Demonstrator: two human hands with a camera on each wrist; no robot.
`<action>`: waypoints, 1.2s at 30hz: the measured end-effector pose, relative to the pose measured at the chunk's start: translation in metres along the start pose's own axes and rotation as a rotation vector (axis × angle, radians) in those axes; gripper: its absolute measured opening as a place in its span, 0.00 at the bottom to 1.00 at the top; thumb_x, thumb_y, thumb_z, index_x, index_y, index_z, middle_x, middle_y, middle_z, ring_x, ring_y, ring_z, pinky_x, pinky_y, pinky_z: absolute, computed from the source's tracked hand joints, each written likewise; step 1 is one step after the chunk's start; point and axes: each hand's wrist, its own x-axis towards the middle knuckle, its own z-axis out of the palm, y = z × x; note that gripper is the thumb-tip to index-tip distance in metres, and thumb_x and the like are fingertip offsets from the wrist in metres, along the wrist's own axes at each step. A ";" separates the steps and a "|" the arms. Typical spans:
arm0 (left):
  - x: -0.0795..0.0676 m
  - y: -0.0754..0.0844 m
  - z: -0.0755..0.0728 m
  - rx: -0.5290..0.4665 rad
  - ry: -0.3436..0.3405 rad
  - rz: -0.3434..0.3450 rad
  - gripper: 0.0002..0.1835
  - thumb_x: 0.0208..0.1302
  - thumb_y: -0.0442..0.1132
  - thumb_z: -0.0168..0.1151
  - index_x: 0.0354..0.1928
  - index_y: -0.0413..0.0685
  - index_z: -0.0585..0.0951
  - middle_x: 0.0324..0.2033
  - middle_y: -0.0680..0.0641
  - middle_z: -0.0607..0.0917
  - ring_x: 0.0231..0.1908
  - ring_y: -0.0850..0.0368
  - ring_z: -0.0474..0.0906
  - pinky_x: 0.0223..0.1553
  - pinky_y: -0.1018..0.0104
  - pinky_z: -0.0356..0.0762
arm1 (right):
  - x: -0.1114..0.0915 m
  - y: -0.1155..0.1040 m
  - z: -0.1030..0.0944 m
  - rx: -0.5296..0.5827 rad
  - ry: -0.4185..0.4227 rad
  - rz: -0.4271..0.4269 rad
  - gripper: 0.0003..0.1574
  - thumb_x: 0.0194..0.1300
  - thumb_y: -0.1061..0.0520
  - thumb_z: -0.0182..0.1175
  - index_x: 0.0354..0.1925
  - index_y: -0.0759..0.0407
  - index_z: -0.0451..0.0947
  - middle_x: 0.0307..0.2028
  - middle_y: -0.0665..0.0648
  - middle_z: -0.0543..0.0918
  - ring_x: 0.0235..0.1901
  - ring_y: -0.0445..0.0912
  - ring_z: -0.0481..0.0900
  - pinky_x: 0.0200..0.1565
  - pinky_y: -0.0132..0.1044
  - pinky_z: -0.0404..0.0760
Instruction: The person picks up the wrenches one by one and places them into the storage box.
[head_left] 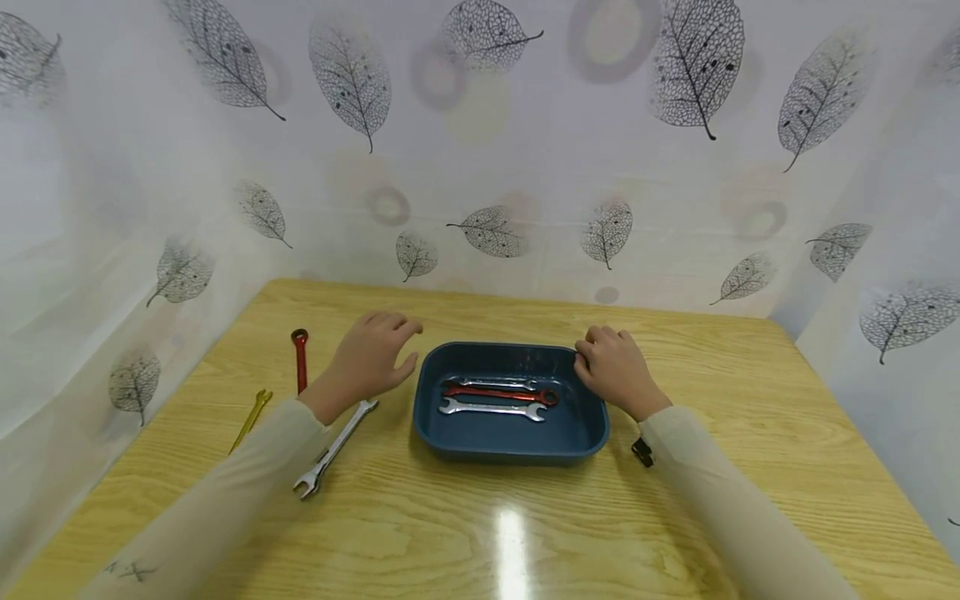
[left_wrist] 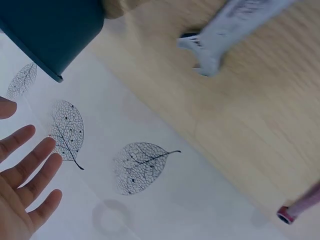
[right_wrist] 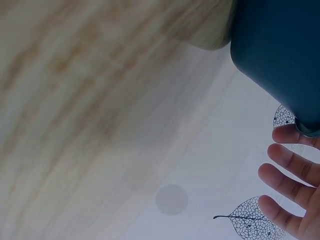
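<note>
A dark blue plastic bin (head_left: 495, 457) sits mid-table, holding a silver open-end wrench (head_left: 491, 408), a red wrench (head_left: 498, 393) and another silver wrench (head_left: 495, 383) behind them. My right hand (head_left: 618, 372) grips the bin's right rim; in the right wrist view its index finger (right_wrist: 286, 134) meets the rim while the other fingers extend, the thumb hidden. Just left of the bin hovers my left hand (head_left: 372, 354), fingers apart, holding nothing. Beneath and beside the left forearm lie a silver wrench (head_left: 337, 446), a red wrench (head_left: 302, 362) and a gold-coloured wrench (head_left: 251, 421).
The wooden table (head_left: 675, 533) carries all of this. A pale curtain (head_left: 525, 167) with leaf prints surrounds it at the back and sides. A small black object (head_left: 642, 452) shows by the right wrist.
</note>
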 end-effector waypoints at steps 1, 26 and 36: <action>-0.003 -0.001 -0.001 -0.002 0.003 0.000 0.17 0.54 0.43 0.65 0.46 0.45 0.80 0.39 0.44 0.83 0.44 0.47 0.79 0.52 0.51 0.74 | 0.000 0.000 0.000 0.001 -0.001 0.001 0.09 0.60 0.56 0.55 0.28 0.58 0.80 0.28 0.57 0.75 0.28 0.51 0.73 0.32 0.46 0.73; -0.053 -0.005 -0.019 -0.058 0.149 -0.177 0.17 0.50 0.40 0.66 0.43 0.42 0.80 0.37 0.42 0.84 0.36 0.46 0.80 0.31 0.55 0.79 | 0.000 0.000 0.001 0.002 0.000 -0.006 0.09 0.60 0.58 0.56 0.26 0.58 0.78 0.25 0.57 0.74 0.25 0.50 0.71 0.28 0.43 0.69; -0.072 0.002 -0.025 -0.260 0.023 -0.419 0.20 0.54 0.39 0.65 0.49 0.40 0.78 0.39 0.42 0.83 0.34 0.47 0.79 0.23 0.61 0.74 | 0.001 -0.001 -0.002 -0.008 0.014 -0.032 0.09 0.61 0.57 0.57 0.26 0.59 0.78 0.25 0.57 0.74 0.25 0.51 0.72 0.28 0.44 0.70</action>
